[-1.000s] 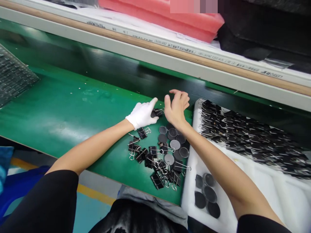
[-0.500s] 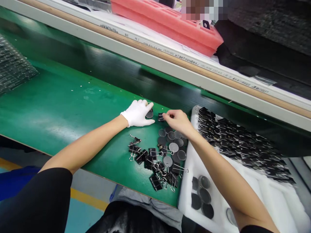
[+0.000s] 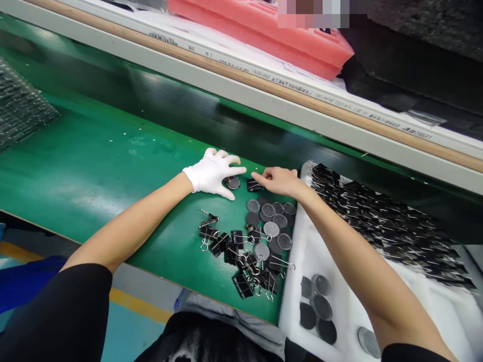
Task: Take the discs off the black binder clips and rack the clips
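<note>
My left hand (image 3: 214, 172), in a white glove, is open with its fingers spread. Under and beside its fingers lies a round dark disc (image 3: 233, 182), partly covered by the glove. My bare right hand (image 3: 277, 181) is just to the right, a digit stretched out above a black binder clip (image 3: 254, 185); its other fingers are curled and partly hidden. That clip rests by the hand, apparently not pinched. Nearer to me are a group of round grey and black discs (image 3: 279, 220) and a heap of black binder clips (image 3: 243, 285) with wire handles.
At the right stands a white foam tray (image 3: 292, 296) with rows of binder clips (image 3: 373, 216) and several discs (image 3: 321, 306). Stacked clear trays (image 3: 22, 108) sit at the far left of the green table (image 3: 94, 166). A rail (image 3: 226, 60) runs behind, with pink foam (image 3: 264, 32) beyond it.
My left hand has shifted slightly left and spread its fingers, showing more of the disc. My right hand's digit has lifted off the binder clip, which sits slightly farther right.
</note>
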`<action>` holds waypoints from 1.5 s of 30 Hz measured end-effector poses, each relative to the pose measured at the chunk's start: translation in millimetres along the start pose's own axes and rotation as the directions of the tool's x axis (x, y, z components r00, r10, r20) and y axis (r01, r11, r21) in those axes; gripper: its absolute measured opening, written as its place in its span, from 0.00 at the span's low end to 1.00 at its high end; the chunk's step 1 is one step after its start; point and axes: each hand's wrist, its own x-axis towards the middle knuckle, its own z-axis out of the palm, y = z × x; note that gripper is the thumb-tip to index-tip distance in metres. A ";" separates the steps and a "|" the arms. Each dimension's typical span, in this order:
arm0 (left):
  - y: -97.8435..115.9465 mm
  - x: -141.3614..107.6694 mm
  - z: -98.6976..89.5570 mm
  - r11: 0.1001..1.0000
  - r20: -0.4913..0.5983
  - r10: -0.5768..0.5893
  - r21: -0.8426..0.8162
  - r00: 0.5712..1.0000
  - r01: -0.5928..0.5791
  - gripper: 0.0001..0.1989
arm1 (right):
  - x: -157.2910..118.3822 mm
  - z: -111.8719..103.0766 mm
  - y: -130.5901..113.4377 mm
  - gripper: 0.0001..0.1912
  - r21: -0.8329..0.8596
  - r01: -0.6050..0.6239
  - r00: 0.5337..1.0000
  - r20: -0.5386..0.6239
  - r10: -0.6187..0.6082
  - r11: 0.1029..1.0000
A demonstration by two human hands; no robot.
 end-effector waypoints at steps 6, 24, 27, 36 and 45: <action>1.4 8.0 12.7 0.993 0.102 -0.094 -0.064 0.990 0.101 0.29 | 19.8 6.0 -14.6 0.30 0.225 -0.035 0.960 -0.264 0.096 0.974; 19.7 12.2 15.5 0.976 0.107 -0.164 -0.124 0.981 0.177 0.28 | 38.1 47.6 -20.3 0.33 0.362 -0.151 0.926 -0.274 0.260 0.920; 22.9 12.8 15.3 0.974 0.113 -0.167 -0.136 0.979 0.182 0.28 | 40.8 53.5 -14.4 0.32 0.374 -0.114 0.912 -0.328 0.246 0.921; 34.3 21.2 15.6 0.973 0.130 -0.163 -0.145 0.978 0.181 0.30 | 43.5 61.9 -9.1 0.36 0.307 -0.115 0.892 -0.387 0.235 0.945; 39.9 27.9 17.7 0.968 0.144 -0.159 -0.173 0.977 0.183 0.30 | 43.4 61.5 -6.1 0.33 0.306 -0.114 0.892 -0.387 0.232 0.945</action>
